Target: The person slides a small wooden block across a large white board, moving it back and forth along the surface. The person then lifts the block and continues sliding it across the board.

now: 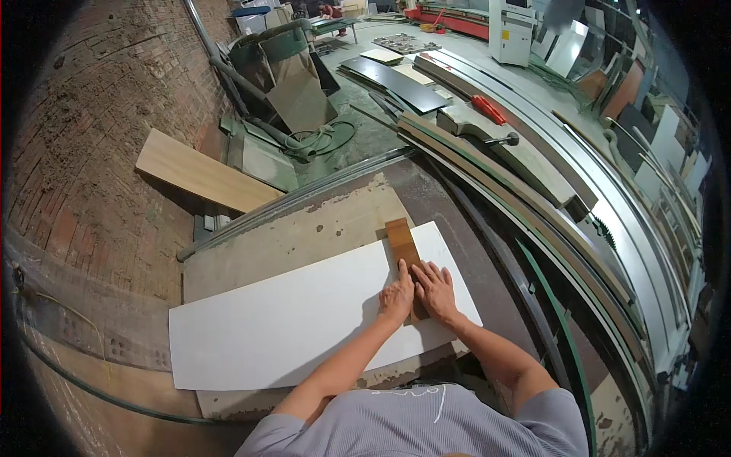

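Observation:
A long white board (289, 312) lies flat on a worn, stained board (297, 228). Across the white board's right part rests a brown wooden strip (401, 238), its far end reaching past the board's far edge. My left hand (397, 295) touches the strip's left side, with the index finger stretched forward along it. On the right side, my right hand (436, 291) lies spread, its fingertips at the strip and on the white board. The two hands are close together. Part of the strip is hidden beneath and between them.
A brick wall (99, 99) rises at the left, with a light wooden plank (205, 171) near it. Long metal and wood profiles (525, 198) run along the right, bearing a red-handled tool (488, 110). Another person (330, 11) is far back.

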A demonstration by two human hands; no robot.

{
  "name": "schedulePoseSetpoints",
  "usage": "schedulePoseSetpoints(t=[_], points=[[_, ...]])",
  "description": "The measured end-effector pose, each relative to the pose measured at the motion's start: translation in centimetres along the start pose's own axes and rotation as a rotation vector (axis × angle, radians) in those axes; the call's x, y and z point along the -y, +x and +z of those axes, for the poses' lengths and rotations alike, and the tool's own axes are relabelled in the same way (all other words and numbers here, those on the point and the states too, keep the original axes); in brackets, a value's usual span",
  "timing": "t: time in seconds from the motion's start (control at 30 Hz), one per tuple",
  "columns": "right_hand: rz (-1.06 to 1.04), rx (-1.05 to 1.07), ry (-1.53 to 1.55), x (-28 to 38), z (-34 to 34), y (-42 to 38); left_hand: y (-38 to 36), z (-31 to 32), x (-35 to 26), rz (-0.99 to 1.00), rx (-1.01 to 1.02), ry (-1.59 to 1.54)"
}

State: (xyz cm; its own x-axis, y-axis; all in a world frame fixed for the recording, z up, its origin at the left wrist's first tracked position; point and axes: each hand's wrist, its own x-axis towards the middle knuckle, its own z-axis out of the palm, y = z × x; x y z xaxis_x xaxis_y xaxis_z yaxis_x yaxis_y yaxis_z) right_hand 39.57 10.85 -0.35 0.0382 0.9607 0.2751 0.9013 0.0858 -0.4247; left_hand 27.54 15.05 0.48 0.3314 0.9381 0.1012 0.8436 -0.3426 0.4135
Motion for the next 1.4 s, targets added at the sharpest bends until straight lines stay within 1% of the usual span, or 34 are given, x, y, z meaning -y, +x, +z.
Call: schedulePoseSetpoints(t=[0.07, 0.13, 0.33, 0.43, 0.5, 0.67, 0.7, 0.73, 0.8, 0.83, 0.93, 1.07, 1.13, 1.2, 1.3, 1.33, 1.4], points=[[-0.034, 0.006, -0.015, -0.9, 0.3, 2.0, 2.0, 0.2, 0.0, -0.012, -0.011, 0.014], [-0.042, -0.008, -0.026, -1.6, 0.3, 3.8, 4.0, 0.1, -0.1, -0.1, 0.114, 0.06], [-0.105, -0.014, 0.014, -3.8, 1.2, 9.2, 9.6, 0.9, 0.5, -0.119, 0.085, 0.064], [-0.083, 0.027, 0.065, -4.4, 0.9, 11.0, 12.0, 2.3, 1.2, -0.129, 0.055, 0.061], [-0.088, 0.01, 0.062, -4.6, 1.2, 11.5, 12.5, 2.6, 1.3, -0.119, 0.036, 0.063], [-0.054, -0.003, 0.007, -4.2, 1.3, 10.8, 12.1, 1.0, 0.2, -0.147, 0.084, 0.066], [-0.016, -0.005, -0.042, -3.8, 1.1, 10.7, 12.1, 0.8, 0.2, -0.166, 0.125, 0.063], [0.025, -0.008, -0.09, -3.6, 1.1, 10.4, 11.9, 1.2, 0.4, -0.149, 0.12, 0.061], [0.02, -0.028, -0.135, -3.6, 1.1, 9.4, 10.8, 1.5, 0.4, -0.076, 0.0, 0.034], [0.018, -0.015, -0.139, -3.5, 1.1, 8.7, 10.4, 1.6, 0.2, -0.111, 0.061, 0.05], [0.03, 0.003, -0.122, -3.3, 0.8, 6.1, 7.9, 1.5, -0.4, -0.055, 0.055, 0.028], [0.046, 0.029, -0.108, -2.8, -0.3, 2.1, 4.0, 1.2, -1.8, -0.042, 0.078, -0.003], [0.053, 0.043, -0.103, -2.4, -1.1, -0.3, 1.7, 1.5, -2.2, -0.044, 0.156, 0.041], [0.057, 0.049, -0.082, -1.8, -1.9, -3.2, -0.9, 2.1, -2.4, -0.023, 0.136, 0.066], [0.032, 0.025, -0.08, -0.9, -3.3, -7.6, -5.3, 2.3, -2.7, 0.126, 0.102, 0.043], [0.022, 0.022, -0.087, -0.7, -3.7, -9.0, -6.7, 2.1, -3.0, 0.113, 0.11, 0.043], [0.042, 0.042, -0.083, 0.0, -5.1, -11.4, -9.0, 2.0, -3.7, 0.199, 0.067, 0.046]])
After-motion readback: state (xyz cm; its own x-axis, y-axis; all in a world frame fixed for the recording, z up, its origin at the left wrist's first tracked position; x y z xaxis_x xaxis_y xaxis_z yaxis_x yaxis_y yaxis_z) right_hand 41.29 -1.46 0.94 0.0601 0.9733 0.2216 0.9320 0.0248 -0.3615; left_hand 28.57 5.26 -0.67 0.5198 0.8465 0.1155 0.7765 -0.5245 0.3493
